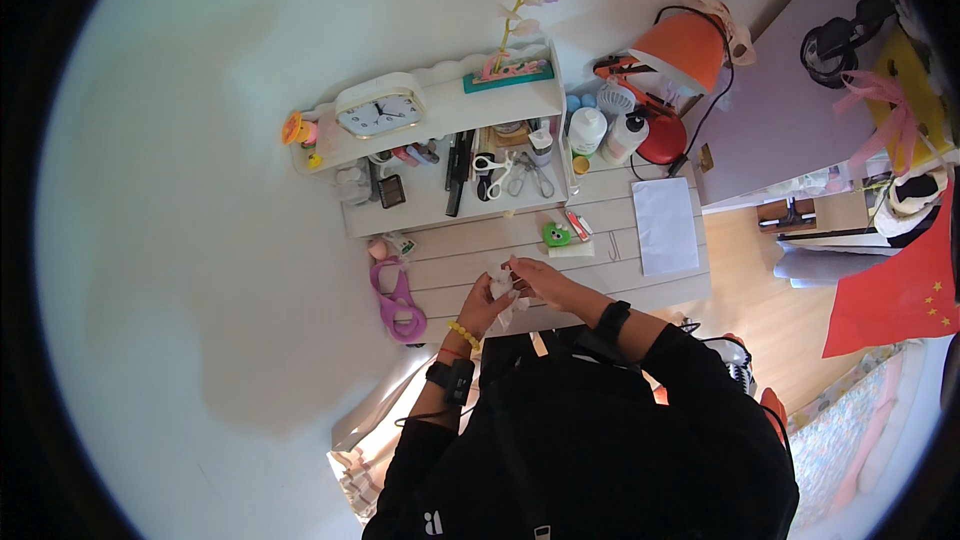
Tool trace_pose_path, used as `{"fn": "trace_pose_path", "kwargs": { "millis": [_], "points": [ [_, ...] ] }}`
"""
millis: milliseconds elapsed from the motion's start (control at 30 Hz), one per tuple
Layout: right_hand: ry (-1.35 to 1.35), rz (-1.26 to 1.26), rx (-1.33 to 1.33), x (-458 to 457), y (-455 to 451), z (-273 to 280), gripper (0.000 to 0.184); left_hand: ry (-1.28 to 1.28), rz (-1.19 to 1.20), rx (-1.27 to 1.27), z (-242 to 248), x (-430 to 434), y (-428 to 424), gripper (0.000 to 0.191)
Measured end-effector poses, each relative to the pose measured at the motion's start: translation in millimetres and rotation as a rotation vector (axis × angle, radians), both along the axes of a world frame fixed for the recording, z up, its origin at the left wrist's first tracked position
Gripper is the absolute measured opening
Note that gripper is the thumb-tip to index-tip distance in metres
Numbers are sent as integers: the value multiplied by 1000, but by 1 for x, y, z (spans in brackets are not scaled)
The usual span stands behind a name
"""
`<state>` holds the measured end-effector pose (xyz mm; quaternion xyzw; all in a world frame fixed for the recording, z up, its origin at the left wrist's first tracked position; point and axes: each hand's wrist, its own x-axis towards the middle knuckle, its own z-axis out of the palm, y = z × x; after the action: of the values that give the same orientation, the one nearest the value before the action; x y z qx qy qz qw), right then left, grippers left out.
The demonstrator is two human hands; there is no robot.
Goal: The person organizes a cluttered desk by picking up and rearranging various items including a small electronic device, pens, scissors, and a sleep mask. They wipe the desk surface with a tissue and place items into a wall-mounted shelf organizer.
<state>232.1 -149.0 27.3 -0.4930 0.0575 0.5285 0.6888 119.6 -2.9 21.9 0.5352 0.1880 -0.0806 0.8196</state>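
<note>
Near the table's front edge, my left hand is closed around a crumpled white tissue or thin wrap, part of which hangs below the fingers. My right hand meets it from the right, its fingertips pinching a thin, light-coloured piece whose kind is too small to tell. Beyond the hands lie a green heart-shaped item, a pale tube, a red nail clipper and a bent metal wire. A white paper sheet lies farther right.
A white shelf along the wall bears a clock, white-handled scissors and combs. Purple looped straps lie at the table's left end. White bottles and an orange desk lamp stand at the back right.
</note>
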Motion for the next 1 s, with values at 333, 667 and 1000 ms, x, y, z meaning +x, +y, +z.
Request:
{"fn": "trace_pose_path", "kwargs": {
  "millis": [333, 667, 1000],
  "points": [
    [-1230, 39, -1127, 84, -63, -60, 33, 202, 347, -1, -23, -33, 18, 33],
    [-1456, 350, -1260, 91, -64, -94, 34, 192, 435, -5, -35, -47, 22, 29],
    [-1230, 124, -1020, 94, -72, -60, 31, 188, 481, 5, -39, -53, 18, 27]
  ]
}}
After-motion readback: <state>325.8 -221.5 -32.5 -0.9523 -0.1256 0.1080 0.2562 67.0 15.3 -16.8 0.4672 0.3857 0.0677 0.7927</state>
